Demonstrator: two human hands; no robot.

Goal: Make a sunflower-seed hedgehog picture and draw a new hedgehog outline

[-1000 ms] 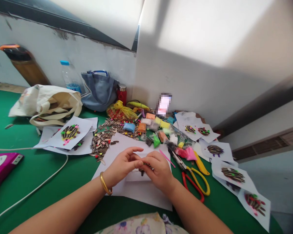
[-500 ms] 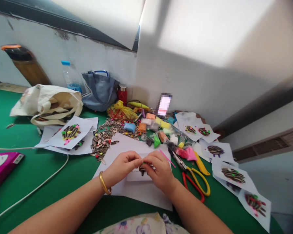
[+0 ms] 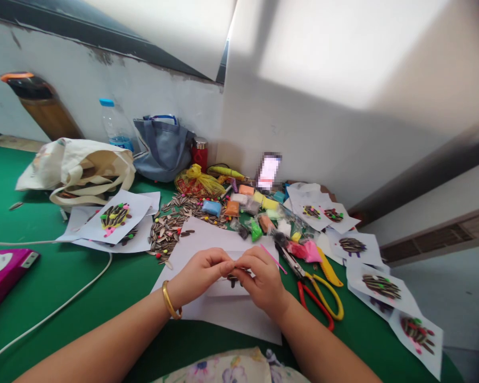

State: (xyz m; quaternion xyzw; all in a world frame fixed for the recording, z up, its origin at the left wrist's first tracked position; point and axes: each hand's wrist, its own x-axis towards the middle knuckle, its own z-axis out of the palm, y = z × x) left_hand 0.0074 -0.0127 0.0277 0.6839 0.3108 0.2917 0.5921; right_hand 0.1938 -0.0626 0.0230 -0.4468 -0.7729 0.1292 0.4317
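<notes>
My left hand (image 3: 204, 270) and my right hand (image 3: 262, 277) meet fingertip to fingertip in a pinch. Whatever they hold is too small and too covered to make out. Just below the fingers a dark striped sunflower-seed figure (image 3: 233, 283) partly shows on a small white paper (image 3: 217, 289), most of it hidden by my hands. That paper lies on a larger white sheet (image 3: 243, 319). Close beside my right hand rests a thin pink stick tool (image 3: 278, 260). Loose sunflower seeds (image 3: 165, 234) are heaped beyond my left hand.
Packets of coloured clay (image 3: 232, 208) lie behind the sheet. Scissors with red and yellow handles (image 3: 335, 306) and a yellow cutter (image 3: 330, 268) are at right. Seed pictures on paper (image 3: 383, 276) line both sides. A cream bag (image 3: 75, 154) and white cable (image 3: 67, 306) occupy the left.
My hands stay in nearly the same place, with slight finger movement. A green speck that showed at the fingertips before is now out of sight.
</notes>
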